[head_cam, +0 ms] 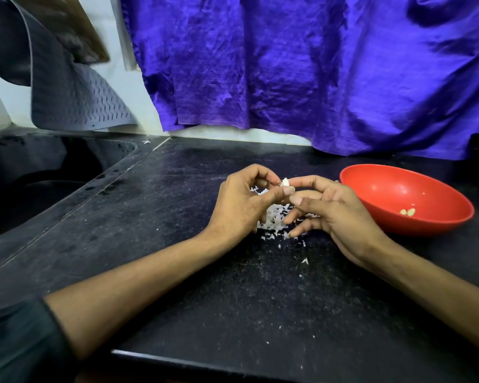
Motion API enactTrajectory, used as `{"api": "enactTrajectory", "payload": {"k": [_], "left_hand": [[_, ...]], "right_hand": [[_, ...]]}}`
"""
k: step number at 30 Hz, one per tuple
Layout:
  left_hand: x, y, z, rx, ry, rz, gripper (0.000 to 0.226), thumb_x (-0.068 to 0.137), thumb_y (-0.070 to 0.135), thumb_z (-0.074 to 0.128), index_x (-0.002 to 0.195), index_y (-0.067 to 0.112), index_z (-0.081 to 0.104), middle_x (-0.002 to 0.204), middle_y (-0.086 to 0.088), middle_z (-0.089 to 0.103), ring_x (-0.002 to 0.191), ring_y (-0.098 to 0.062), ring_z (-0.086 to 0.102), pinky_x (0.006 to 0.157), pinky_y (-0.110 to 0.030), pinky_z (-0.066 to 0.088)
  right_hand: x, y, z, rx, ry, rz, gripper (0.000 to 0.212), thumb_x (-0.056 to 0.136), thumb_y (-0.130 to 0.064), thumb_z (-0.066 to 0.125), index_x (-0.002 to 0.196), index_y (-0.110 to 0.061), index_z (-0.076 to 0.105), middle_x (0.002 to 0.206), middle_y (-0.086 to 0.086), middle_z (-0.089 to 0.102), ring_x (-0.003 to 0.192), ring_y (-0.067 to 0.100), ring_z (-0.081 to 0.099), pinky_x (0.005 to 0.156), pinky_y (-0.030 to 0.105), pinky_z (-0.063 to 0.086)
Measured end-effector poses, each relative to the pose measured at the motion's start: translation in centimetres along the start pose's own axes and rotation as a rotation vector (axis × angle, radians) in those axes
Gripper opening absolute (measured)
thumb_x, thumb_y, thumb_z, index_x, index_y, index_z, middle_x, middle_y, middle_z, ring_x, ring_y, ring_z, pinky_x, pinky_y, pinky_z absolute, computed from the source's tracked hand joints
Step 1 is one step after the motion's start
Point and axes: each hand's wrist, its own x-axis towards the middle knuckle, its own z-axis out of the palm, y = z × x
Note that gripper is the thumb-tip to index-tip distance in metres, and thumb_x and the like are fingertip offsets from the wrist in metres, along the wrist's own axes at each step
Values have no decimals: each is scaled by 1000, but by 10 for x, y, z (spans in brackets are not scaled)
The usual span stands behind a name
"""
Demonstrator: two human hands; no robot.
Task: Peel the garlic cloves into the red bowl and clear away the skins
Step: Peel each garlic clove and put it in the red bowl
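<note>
While both forearms rest on the black countertop, my left hand pinches a garlic clove between thumb and fingers, and my right hand meets it, fingertips closed on the same clove. Beneath them lies a pile of white skins. Just right, the red bowl holds peeled cloves. Behind hangs a blue cloth.

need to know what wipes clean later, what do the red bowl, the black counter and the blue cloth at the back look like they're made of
Red bowl: probably plastic, with an even colour and a soft sheen.
Black counter: looks like polished speckled stone, maybe granite, with pale flecks and a dull reflection.
Blue cloth: woven fabric with a silky sheen, creased and hanging in folds.
</note>
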Motion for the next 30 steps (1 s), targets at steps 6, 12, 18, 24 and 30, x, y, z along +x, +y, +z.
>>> {"api": "enactTrajectory", "payload": {"k": [6, 12, 18, 24, 30], "left_hand": [[0, -1, 0, 35, 14, 5, 14, 82, 24, 77, 90, 16, 69, 70, 9, 67, 41, -10, 50, 36, -18, 36], [1, 2, 2, -32, -98, -16, 9, 91, 15, 66, 98, 14, 71, 50, 11, 59, 37, -7, 43, 33, -20, 36], [0, 3, 3, -225, -204, -151, 18, 92, 12, 63, 107, 5, 70, 66, -4, 63, 41, -9, 44, 33, -20, 34], [1, 2, 2, -292, -194, -240, 15, 88, 11, 67, 101, 2, 70, 61, 0, 61, 42, -7, 41, 35, -19, 32], [0, 3, 1, -310, -206, -263, 10, 88, 10, 66, 96, 7, 72, 67, 4, 67, 42, -6, 41, 36, -18, 32]], "right_hand": [[-1, 0, 0, -25, -35, -11, 22, 85, 2, 60, 106, -6, 61, 83, 12, 67, 62, 18, 64, 49, 30, 57], [3, -3, -5, -88, 126, -105, 21, 72, -18, 69, 91, -9, 67, 66, 2, 64, 50, 10, 56, 42, 21, 51], [5, -3, -7, -236, 156, -220, 16, 76, -20, 70, 89, -11, 68, 68, 1, 65, 48, 9, 54, 40, 23, 48], [5, -1, -9, -215, 144, -219, 5, 83, -6, 68, 87, -8, 67, 69, 1, 63, 48, 9, 53, 39, 23, 49], [5, -1, -10, -243, 162, -220, 6, 81, -6, 70, 84, -10, 66, 71, 8, 63, 48, 11, 53, 39, 23, 49]]}}
